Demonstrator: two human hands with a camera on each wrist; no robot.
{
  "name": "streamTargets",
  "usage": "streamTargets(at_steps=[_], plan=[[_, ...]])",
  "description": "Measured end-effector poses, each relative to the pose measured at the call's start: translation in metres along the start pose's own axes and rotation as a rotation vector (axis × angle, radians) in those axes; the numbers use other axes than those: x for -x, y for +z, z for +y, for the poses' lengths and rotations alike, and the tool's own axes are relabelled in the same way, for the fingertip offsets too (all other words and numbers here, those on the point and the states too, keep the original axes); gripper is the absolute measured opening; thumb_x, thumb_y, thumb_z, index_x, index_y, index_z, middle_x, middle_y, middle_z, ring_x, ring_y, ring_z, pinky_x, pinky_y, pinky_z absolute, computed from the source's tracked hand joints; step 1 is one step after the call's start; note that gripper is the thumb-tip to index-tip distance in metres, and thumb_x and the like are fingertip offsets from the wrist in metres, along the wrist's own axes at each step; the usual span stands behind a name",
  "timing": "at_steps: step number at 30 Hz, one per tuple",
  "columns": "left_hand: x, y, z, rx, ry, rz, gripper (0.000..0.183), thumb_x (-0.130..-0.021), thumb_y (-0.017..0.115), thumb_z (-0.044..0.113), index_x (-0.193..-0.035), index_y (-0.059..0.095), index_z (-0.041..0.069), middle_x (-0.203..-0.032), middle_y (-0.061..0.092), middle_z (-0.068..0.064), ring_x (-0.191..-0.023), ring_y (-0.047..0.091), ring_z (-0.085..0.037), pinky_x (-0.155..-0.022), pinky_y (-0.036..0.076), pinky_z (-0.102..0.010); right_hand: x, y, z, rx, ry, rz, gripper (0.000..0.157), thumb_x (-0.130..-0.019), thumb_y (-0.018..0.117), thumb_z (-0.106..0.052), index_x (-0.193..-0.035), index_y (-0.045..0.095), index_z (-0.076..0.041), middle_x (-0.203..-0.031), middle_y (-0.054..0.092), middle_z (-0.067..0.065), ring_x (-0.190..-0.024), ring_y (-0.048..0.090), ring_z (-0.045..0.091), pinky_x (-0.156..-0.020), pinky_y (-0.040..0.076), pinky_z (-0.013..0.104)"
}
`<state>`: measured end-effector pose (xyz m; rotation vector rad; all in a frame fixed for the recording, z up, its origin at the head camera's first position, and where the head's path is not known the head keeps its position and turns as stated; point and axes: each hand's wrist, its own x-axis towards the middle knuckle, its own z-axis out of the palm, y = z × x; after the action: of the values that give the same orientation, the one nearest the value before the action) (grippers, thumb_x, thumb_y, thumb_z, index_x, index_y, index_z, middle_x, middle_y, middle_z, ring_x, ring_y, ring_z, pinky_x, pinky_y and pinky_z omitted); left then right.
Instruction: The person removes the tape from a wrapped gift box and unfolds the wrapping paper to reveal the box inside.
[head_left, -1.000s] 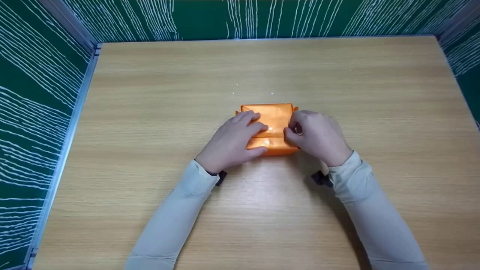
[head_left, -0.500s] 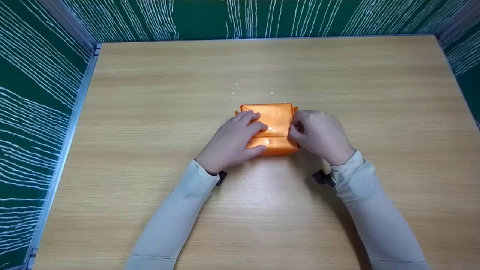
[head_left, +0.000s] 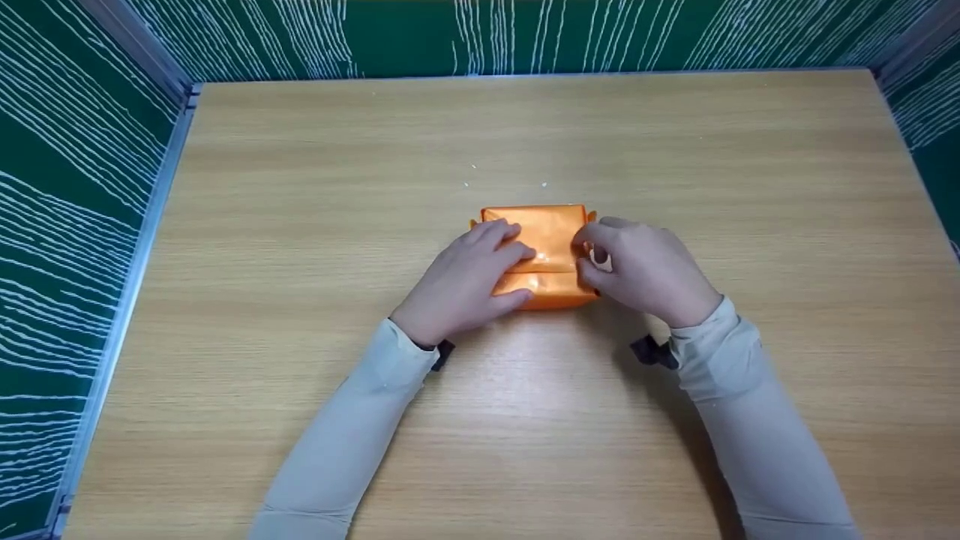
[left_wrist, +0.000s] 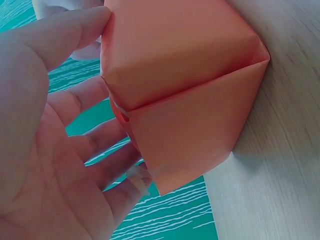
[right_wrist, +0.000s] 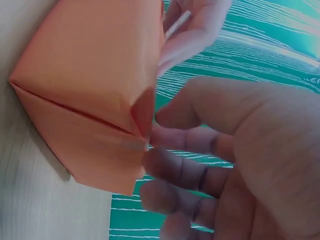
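A package wrapped in glossy orange paper (head_left: 547, 240) sits on the wooden table, a fold line running across its top. My left hand (head_left: 465, 285) rests on its left part with fingers spread. A small translucent strip, apparently tape (left_wrist: 137, 180), clings to a finger of that hand in the left wrist view. At the package's right edge is my right hand (head_left: 645, 266), its thumb and index finger apart. In the right wrist view its loosely bent fingers (right_wrist: 165, 165) are at the paper's edge and pinch nothing visible. Triangular folded flaps (right_wrist: 95, 155) show at the package's ends.
The pale wooden table (head_left: 300, 187) surrounds the package. Several tiny white specks (head_left: 544, 184) lie behind it. Green panels with white lines (head_left: 405, 37) stand along the back and sides.
My right hand has shifted slightly right along the package's edge, and its thumb and index finger have parted. My left hand and the package stay in place.
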<state>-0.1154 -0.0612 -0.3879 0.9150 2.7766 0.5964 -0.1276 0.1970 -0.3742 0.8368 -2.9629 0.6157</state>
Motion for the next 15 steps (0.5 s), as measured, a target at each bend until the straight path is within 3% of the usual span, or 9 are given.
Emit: streamTargets(at_steps=[6,15], plan=[[0.0,0.0001,0.0006,-0.008,-0.005,0.001,0.05,-0.099,0.064,0.045,-0.14,0.063,0.016,-0.156,0.047,-0.01,-0.149,0.035,-0.028,-0.122,0.031,-0.045,-0.0003,0.0028,-0.004,0.013,-0.034,0.045,0.003,-0.089,0.069,-0.015,-0.088,0.072,-0.013,-0.071,0.059,-0.002,-0.06,0.052,0.015,-0.054,0.041,0.031],[-0.0013,0.0006,0.0017,-0.019,-0.007,-0.003,0.051,-0.099,0.064,0.046,-0.14,0.063,0.016,-0.156,0.046,-0.01,-0.149,0.034,-0.028,-0.122,0.031,-0.044,-0.0051,0.0086,-0.0099,-0.027,0.174,0.033,0.02,-0.096,0.071,-0.027,-0.09,0.064,-0.009,-0.071,0.059,0.003,-0.058,0.052,0.02,-0.053,0.04,0.033]])
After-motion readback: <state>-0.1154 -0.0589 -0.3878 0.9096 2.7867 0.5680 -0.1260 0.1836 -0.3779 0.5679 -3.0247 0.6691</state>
